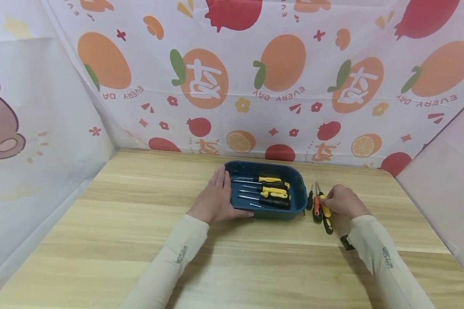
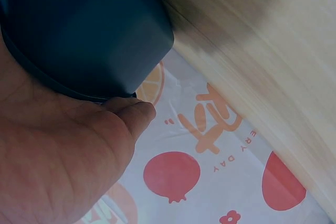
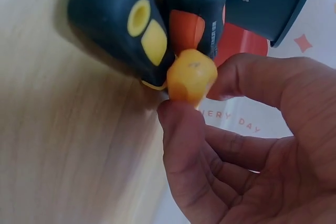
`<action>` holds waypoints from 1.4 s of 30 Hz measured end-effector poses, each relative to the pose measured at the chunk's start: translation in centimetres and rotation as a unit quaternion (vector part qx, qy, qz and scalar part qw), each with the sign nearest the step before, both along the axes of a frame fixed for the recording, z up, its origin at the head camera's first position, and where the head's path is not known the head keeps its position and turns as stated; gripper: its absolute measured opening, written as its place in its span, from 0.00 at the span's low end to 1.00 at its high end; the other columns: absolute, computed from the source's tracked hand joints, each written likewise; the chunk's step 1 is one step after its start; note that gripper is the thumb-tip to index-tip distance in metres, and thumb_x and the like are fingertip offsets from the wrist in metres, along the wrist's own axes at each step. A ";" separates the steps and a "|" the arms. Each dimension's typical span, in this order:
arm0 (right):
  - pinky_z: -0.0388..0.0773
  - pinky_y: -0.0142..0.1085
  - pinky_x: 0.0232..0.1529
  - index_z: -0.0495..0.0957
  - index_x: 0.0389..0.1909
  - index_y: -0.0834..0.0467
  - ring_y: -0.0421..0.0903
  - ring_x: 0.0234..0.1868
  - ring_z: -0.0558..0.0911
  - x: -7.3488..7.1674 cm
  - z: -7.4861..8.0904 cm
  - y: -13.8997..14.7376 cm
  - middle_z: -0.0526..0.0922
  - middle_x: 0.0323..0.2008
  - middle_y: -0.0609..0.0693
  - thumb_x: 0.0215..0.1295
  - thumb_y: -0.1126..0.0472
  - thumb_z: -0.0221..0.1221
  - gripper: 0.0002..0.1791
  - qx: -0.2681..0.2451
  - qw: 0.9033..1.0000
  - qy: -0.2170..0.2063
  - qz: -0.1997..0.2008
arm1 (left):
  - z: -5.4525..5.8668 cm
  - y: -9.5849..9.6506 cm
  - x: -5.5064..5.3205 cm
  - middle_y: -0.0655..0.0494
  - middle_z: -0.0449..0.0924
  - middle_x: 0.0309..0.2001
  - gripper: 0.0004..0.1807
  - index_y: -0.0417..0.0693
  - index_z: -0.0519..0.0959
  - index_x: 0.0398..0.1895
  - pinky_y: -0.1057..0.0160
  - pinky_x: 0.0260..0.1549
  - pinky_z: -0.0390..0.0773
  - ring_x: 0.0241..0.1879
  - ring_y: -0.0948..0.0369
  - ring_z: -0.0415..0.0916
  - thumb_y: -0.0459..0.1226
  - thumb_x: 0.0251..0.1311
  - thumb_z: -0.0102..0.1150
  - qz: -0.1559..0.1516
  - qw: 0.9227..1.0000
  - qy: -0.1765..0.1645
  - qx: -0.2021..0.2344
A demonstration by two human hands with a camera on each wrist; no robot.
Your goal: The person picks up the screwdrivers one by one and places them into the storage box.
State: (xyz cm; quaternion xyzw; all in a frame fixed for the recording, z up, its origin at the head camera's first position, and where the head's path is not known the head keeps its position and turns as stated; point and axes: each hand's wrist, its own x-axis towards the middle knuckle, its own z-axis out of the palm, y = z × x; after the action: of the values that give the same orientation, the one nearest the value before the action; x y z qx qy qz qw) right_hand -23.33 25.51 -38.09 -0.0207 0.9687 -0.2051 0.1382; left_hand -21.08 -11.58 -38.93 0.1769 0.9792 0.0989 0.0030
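Head view, tray: the dark blue tray [image 1: 272, 213] sits toward the far side of the wooden table [image 1: 147, 240], yellow-and-black screwdrivers [image 1: 274, 190] and a black screwdriver [image 1: 280, 203] side by side in it, shafts pointing left.
Left hand [image 1: 215, 198]: spread, thumb along the tray's near wall, fingers against its left end, seemingly to steady it.
Right hand [image 1: 345, 201]: pinching the yellow screwdriver [image 1: 326, 210] between thumb and fingertips, right of the tray; whether it is lifted off the wood, I cannot tell.
Loose tools: a small black driver [image 1: 310, 201] just beside the tray's right end, an orange-and-black screwdriver [image 1: 317, 211] next to it, a black-and-yellow handle [image 1: 327, 225] nearer.
Dark piece: a small black object [image 1: 346, 243] by the right sleeve [image 1: 375, 244]; its kind is unclear.
Step in hand: probably taking one driver from the loose group to add to the tray.
Next move: calls for raising the yellow handle free of its neighbours, clearing the right rim, and laying it alongside the others.
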 end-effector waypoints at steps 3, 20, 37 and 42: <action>0.68 0.34 0.24 0.83 0.25 0.64 0.46 0.23 0.73 -0.1 0.0 0.0 0.75 0.20 0.49 0.69 0.55 0.61 0.17 0.000 1.000 -0.004 -0.004 | 0.0 0.0 -0.1 0.34 0.42 0.79 0.75 0.29 0.50 0.78 0.51 0.74 0.55 0.78 0.42 0.44 0.78 0.43 0.60 -0.001 1.000 0.000 0.002; 0.83 0.46 0.41 0.81 0.50 0.72 0.53 0.39 0.81 -0.8 3.1 -1.7 0.85 0.42 0.63 0.70 0.56 0.60 0.21 -0.046 0.993 0.109 -0.001 | 0.1 -0.1 -0.6 0.34 0.42 0.80 0.75 0.30 0.49 0.78 0.51 0.74 0.55 0.78 0.42 0.44 0.78 0.42 0.61 0.002 1.000 -0.004 0.003; 0.80 0.40 0.35 0.84 0.50 0.63 0.48 0.35 0.79 -1.7 4.0 -8.0 0.84 0.36 0.52 0.73 0.59 0.61 0.13 -0.079 0.975 0.146 0.146 | 0.2 -0.1 -0.7 0.34 0.40 0.80 0.76 0.29 0.47 0.78 0.51 0.74 0.54 0.78 0.42 0.42 0.78 0.43 0.61 -0.001 1.000 -0.010 0.010; 0.77 0.37 0.34 0.85 0.49 0.63 0.47 0.34 0.75 -1.6 3.0 -9.1 0.82 0.36 0.50 0.72 0.61 0.62 0.12 -0.084 0.964 0.136 0.213 | 0.2 -0.1 -0.6 0.35 0.40 0.80 0.76 0.30 0.47 0.79 0.51 0.74 0.55 0.78 0.42 0.43 0.78 0.43 0.60 0.002 1.000 -0.010 0.009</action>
State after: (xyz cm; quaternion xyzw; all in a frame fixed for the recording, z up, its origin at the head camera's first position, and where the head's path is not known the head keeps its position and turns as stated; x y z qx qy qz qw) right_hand -24.89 16.43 -35.09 -0.2660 0.9308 -0.2470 0.0439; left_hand -21.71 -11.64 -38.73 0.1739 0.9785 0.1100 0.0109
